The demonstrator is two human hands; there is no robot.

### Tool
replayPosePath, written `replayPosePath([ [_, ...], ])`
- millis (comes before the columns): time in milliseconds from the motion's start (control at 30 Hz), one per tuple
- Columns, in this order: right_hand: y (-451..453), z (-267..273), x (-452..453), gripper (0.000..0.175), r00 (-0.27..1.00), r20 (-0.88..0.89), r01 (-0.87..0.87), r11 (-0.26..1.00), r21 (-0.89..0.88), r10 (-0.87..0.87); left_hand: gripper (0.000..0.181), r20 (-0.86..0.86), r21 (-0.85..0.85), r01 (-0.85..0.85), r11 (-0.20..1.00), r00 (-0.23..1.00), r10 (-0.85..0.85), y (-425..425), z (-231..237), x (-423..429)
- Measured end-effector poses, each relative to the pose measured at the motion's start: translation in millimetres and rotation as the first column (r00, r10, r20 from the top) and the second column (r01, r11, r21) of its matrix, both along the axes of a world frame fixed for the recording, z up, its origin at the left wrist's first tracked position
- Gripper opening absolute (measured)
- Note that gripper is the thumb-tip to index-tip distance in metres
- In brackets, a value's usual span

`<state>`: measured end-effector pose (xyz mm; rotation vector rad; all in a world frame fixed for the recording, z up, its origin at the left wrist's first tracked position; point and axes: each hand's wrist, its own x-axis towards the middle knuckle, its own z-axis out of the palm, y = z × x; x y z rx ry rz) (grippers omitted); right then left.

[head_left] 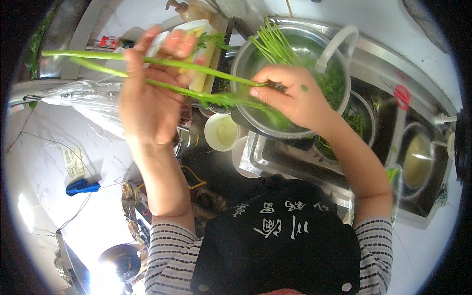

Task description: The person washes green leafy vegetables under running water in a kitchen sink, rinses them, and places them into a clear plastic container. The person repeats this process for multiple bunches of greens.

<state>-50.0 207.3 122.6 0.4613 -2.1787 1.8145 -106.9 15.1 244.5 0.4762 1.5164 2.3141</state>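
Note:
My right hand (291, 97) pinches the end of a long green stalk (206, 70) between thumb and fingers, above the near-left rim of a metal basin. The stalk runs leftward across the palm side of my raised left hand (158, 84), which is blurred, its fingers spread and its thumb over the stalk. A second, leafy green stem (177, 88) lies just below it and passes by the same palm. Whether my left hand grips either is unclear. In the metal basin (238, 107) are a bundle of thin green stems (274, 42) and leafy greens (328, 84) in water.
A white faucet (337, 46) arches over the basin. Right of it are a pot of greens (359, 118), red-handled scissors (402, 96) and a metal bowl of yellowish liquid (418, 158). White tubs (221, 132) stand below the basin. A clear plastic bag (92, 103) hangs at left, a pump bottle (191, 11) behind.

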Motion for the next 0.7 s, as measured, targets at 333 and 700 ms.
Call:
replayPosePath([
  [333,6.2,-8.2,12.3,0.034,0.998,0.024,-0.063,0.994,-0.085,0.065,0.028,0.139,0.159,0.019,0.987,0.989,-0.041,16.6,-32.1,8.4],
  [700,1.7,-29.5,23.1,0.088,0.824,0.306,-0.143,0.697,-0.702,0.477,0.028,0.088,0.573,0.354,0.739,0.87,-0.485,-0.9,-1.5,-28.0],
])
